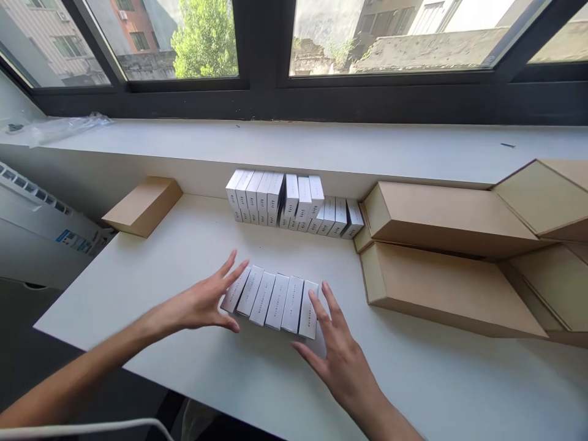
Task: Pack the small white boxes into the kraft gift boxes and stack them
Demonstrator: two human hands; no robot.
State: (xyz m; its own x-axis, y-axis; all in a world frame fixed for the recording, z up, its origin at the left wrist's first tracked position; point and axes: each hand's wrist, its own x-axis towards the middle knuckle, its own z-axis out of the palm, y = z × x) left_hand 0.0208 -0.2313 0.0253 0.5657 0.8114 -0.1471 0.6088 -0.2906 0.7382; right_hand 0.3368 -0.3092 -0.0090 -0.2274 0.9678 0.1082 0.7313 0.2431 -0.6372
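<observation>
Several small white boxes (pixel 277 301) stand side by side in a slightly fanned row on the white table (pixel 184 361). At the row's left end is my left hand (pixel 206 298), its fingers spread and the thumb apart below. My right hand (pixel 333 349) is at the right end, fingers also apart, close to the last box. Whether the fingertips touch the boxes, I cannot tell. Behind this row, against the wall, more white boxes (pixel 275 199) are stacked, two layers high toward the left and one layer at the right, where the last box leans.
Large brown cartons (pixel 450 285) are stacked at the right. One brown cardboard box (pixel 144 205) lies at the back left. Beyond the table runs a white window sill (pixel 294 142) with clear plastic wrap (pixel 68 128). A white cable (pixel 92 429) crosses the lower left.
</observation>
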